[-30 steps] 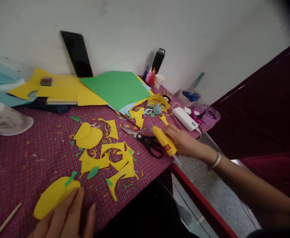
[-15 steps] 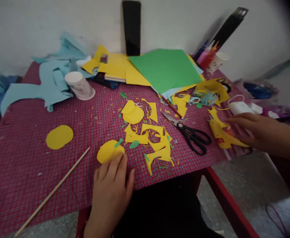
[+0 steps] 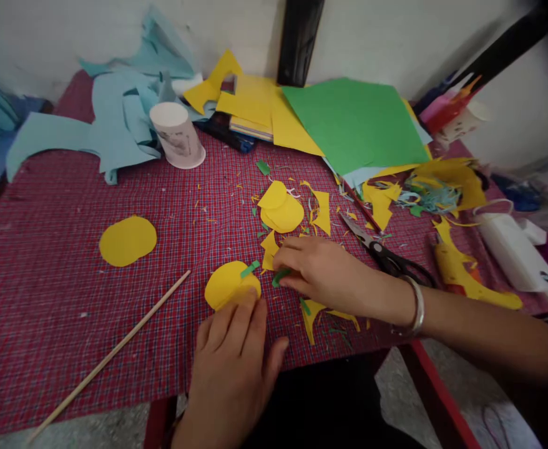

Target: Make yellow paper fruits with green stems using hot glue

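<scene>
My left hand (image 3: 236,355) lies flat, its fingertips resting on the lower edge of a yellow paper cutout (image 3: 229,284) that has a short green strip (image 3: 250,269) at its top. To the right, my right hand (image 3: 323,271) has its thumb and fingers together at a small green paper leaf (image 3: 280,277), just above yellow paper scraps (image 3: 268,249). Part of those scraps is hidden under that hand. Scissors (image 3: 381,252) lie partly behind my right forearm. A yellow glue gun (image 3: 452,268) rests farther right.
Another yellow cutout (image 3: 128,241) lies at left, and more overlapping ones (image 3: 283,212) sit mid-table. A wooden stick (image 3: 115,349) crosses the front left. Behind are a paper cup (image 3: 178,137), blue paper (image 3: 115,125) and green sheets (image 3: 358,125). A white adapter (image 3: 517,249) is at right.
My right hand has moved left from beside the glue gun to the scraps and has closed on the green leaf. My left hand stays on the yellow cutout. The view has shifted.
</scene>
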Available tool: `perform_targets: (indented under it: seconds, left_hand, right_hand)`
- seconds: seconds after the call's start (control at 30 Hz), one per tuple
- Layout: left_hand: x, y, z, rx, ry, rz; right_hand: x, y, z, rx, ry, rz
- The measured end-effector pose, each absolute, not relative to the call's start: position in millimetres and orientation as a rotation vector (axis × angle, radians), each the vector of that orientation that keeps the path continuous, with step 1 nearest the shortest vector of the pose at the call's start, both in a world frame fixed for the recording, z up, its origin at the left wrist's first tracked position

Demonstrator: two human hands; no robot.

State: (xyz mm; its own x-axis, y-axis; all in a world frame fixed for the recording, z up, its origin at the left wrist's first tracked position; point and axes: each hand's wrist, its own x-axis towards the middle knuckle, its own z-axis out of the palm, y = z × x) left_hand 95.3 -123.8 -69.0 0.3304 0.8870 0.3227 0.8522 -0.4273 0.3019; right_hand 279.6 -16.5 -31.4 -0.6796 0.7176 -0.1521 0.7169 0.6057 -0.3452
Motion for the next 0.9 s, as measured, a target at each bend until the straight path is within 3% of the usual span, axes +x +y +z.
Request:
perform_targets:
  seconds: [0.27, 0.57, 0.77, 0.9]
  left_hand:
    - [96.5, -120.0, -66.5, 2.471, 1.623, 0.726]
    - [98.0, -122.8, -66.3, 2.475, 1.674, 0.601]
    - [97.6, -122.9, -66.6, 2.469, 1.663, 0.618]
    - [97.3, -123.4, -68.7, 2.464, 1.654, 0.653]
  right_hand:
    - [279.6, -11.3, -24.2, -1.187, -2.873, 0.712]
    - [266.8, -19.0, -26.4, -1.206, -2.317, 1.082]
    - [267.6, -23.4, -34.0, -0.891, -2.397, 0.796]
    - [279.4, -24.5, -25.5, -0.742, -2.340, 0.899]
